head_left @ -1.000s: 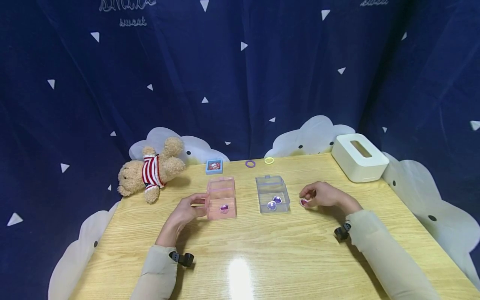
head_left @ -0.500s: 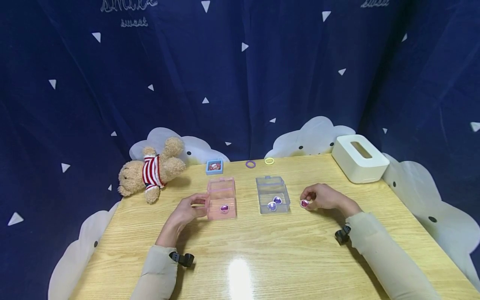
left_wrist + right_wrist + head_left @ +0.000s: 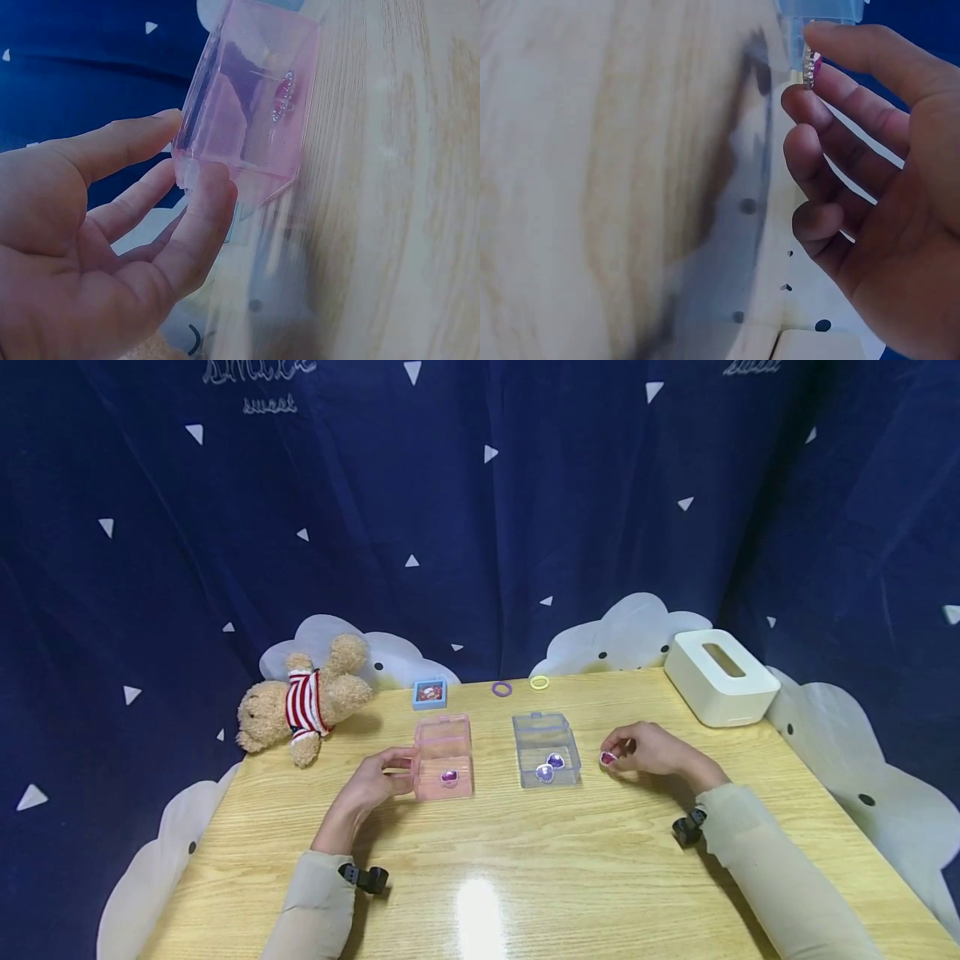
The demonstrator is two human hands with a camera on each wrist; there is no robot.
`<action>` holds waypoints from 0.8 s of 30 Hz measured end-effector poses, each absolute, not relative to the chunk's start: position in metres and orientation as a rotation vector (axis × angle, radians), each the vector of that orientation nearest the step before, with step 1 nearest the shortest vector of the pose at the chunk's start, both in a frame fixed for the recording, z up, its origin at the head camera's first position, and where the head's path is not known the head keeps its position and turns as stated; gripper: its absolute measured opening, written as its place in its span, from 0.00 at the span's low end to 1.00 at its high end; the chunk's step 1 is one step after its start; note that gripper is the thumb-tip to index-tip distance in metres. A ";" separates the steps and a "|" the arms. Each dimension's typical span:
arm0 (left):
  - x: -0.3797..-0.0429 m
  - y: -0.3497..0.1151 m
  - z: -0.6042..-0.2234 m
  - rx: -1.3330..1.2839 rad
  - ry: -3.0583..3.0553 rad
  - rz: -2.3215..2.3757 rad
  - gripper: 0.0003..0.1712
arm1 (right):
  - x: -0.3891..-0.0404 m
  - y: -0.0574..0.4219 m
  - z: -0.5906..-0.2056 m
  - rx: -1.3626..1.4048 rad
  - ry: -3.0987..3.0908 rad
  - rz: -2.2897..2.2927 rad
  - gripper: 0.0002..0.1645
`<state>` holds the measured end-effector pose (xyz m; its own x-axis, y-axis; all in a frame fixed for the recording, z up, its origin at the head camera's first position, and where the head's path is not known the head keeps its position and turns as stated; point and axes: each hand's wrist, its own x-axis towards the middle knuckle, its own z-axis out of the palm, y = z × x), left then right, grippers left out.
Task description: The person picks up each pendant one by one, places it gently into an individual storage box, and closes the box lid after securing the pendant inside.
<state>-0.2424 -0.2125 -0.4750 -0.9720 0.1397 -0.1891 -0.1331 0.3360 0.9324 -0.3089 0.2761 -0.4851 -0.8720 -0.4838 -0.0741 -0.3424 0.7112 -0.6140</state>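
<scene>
My left hand (image 3: 372, 779) holds the left side of a lidded, see-through pink plastic box (image 3: 255, 150) between thumb and fingers. Its lid is folded back, and one magenta jewel (image 3: 449, 777) with a silver beaded rim lies inside. To the right stands a see-through bluish box (image 3: 527, 774), lid back too, with a blue-purple jewel (image 3: 556, 761) and a paler lilac jewel (image 3: 544, 772) in it. Beyond that box, my right hand (image 3: 647, 749) pinches a pink-red jewel (image 3: 809, 69) with a silver beaded edge between thumb and fingertips, close over the table.
On the left a teddy bear (image 3: 303, 702) in a striped shirt lies on its side. Along the back are a small blue-framed box (image 3: 429, 694), a purple ring (image 3: 493, 689) and a yellow ring (image 3: 532, 682). A white tissue box (image 3: 727, 700) stands back right.
My right hand has tilted the pink-red jewel and shifted it slightly up in the head view, after a small dip. The left hand and both boxes have stayed put.
</scene>
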 end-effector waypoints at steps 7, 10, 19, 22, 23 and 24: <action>-0.243 -0.212 -0.475 0.009 2.375 1.682 0.29 | -0.311 0.277 -0.477 -0.642 2.737 -0.934 0.14; -0.243 -0.212 -0.475 0.006 2.377 1.677 0.30 | -0.311 0.274 -0.470 -0.647 2.750 -0.949 0.14; -0.243 -0.212 -0.475 0.014 2.379 1.670 0.30 | -0.315 0.255 -0.460 -0.698 2.771 -1.003 0.13; -0.243 -0.212 -0.475 0.011 2.380 1.666 0.30 | -0.316 0.245 -0.457 -0.720 2.773 -1.022 0.14; -0.243 -0.212 -0.475 0.009 2.379 1.668 0.30 | -0.316 0.242 -0.456 -0.730 2.773 -1.028 0.14; -0.243 -0.212 -0.475 0.008 2.381 1.669 0.29 | -0.316 0.238 -0.454 -0.741 2.774 -1.029 0.14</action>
